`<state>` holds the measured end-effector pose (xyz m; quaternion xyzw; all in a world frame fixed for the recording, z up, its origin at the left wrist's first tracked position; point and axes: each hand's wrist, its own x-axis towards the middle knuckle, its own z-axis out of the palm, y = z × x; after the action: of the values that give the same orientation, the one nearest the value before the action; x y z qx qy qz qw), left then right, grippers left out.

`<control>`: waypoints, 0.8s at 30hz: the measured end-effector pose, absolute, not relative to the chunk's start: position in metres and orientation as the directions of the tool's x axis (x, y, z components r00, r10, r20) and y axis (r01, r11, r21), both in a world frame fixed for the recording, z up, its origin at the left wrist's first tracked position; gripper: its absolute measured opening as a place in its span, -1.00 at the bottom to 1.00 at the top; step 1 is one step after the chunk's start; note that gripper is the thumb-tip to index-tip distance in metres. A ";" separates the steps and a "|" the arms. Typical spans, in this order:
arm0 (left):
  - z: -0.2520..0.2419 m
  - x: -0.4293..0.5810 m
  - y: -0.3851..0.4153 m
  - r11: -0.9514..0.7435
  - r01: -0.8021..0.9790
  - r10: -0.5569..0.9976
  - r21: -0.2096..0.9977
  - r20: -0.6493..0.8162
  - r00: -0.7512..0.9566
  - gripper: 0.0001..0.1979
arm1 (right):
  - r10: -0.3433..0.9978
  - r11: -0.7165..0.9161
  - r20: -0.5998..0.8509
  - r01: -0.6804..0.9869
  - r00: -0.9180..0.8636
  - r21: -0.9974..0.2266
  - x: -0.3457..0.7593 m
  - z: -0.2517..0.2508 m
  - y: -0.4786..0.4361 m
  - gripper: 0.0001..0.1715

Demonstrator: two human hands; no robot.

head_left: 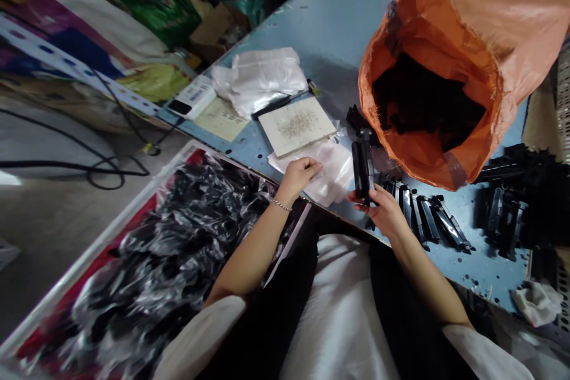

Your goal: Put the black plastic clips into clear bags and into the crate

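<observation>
Head view: the black plastic part [363, 166], a long moulded piece, is held just in front of the orange woven sack [392, 148], with its long axis running almost straight away from the person toward the sack. The right hand [383, 211] has its grip clamped on the lower end, so most of the length stands free. A grip that low could let the part tip or slip, and it might then strike the row of black parts [427, 219] lying on the blue counter [329, 12] below the sack. The left hand [299, 177] lies with its grip apart on a crumpled clear plastic bag [332, 172], left of the sack. That film sits close to the counter edge and could slide off if dragged. Further left of the sack, a white board [276, 130] carries loose pale shavings [296, 124], which a careless sleeve could scatter. Well left of the sack, below the counter edge, a framed tray [107, 231] holds a heap of bagged black parts [169, 249].
</observation>
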<state>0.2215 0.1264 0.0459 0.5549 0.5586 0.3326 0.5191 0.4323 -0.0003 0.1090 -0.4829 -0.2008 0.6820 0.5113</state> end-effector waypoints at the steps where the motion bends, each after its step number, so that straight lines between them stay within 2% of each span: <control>1: 0.046 0.221 0.127 0.192 0.226 0.958 0.955 -0.232 0.167 -0.80 | 0.892 -0.400 -0.450 -0.526 -0.035 -0.751 0.428 0.109 0.008 -0.55; 4: 0.050 0.220 0.125 0.180 0.158 0.965 0.971 -0.205 0.161 -0.87 | 0.895 -0.406 -0.433 -0.587 -0.103 -0.700 0.408 0.105 0.041 -0.51; 6: 0.055 0.218 0.122 0.048 0.232 0.979 0.972 -0.092 0.180 -0.96 | 0.913 -0.362 -0.404 -0.577 -0.060 -0.732 0.395 0.098 0.062 -0.52; 9: 0.066 0.207 0.118 -0.242 0.464 0.945 0.852 0.100 0.310 -0.76 | 0.934 -0.222 -0.322 -0.453 0.155 -0.863 0.386 0.088 0.080 -0.59; 11: 0.071 0.199 0.118 -0.344 0.578 0.915 0.740 0.127 0.382 -0.69 | 0.934 -0.178 -0.285 -0.410 0.217 -0.894 0.391 0.088 0.076 -0.61; 12: 0.072 0.196 0.120 -0.357 0.611 0.911 0.706 0.120 0.394 -0.67 | 0.936 -0.195 -0.297 -0.428 0.187 -0.882 0.395 0.091 0.070 -0.61; 14: 0.071 0.192 0.125 -0.329 0.630 0.921 0.703 0.091 0.380 -0.61 | 0.927 -0.321 -0.375 -0.485 0.015 -0.813 0.405 0.098 0.051 -0.56; 17: 0.066 0.193 0.134 -0.255 0.573 0.936 0.779 0.052 0.347 -0.47 | 0.810 -0.584 -0.499 -0.486 -0.307 -0.650 0.411 0.104 0.024 -0.47; 19: 0.065 0.195 0.135 -0.248 0.532 0.937 0.810 0.062 0.343 -0.42 | 0.725 -0.688 -0.518 -0.455 -0.453 -0.565 0.408 0.100 0.016 -0.43; 22: 0.070 0.199 0.123 -0.320 0.522 0.917 0.791 0.121 0.379 -0.38 | 0.674 -0.737 -0.505 -0.445 -0.539 -0.509 0.401 0.089 0.021 -0.40; 24: 0.076 0.203 0.104 -0.421 0.491 0.861 0.763 0.167 0.481 -0.36 | 0.676 -0.737 -0.519 -0.457 -0.523 -0.499 0.397 0.083 0.029 -0.39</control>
<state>0.2027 0.1043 0.0756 0.7948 0.4251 0.2811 0.3295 0.3969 0.0287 0.0829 -0.3605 -0.1518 0.8593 0.3296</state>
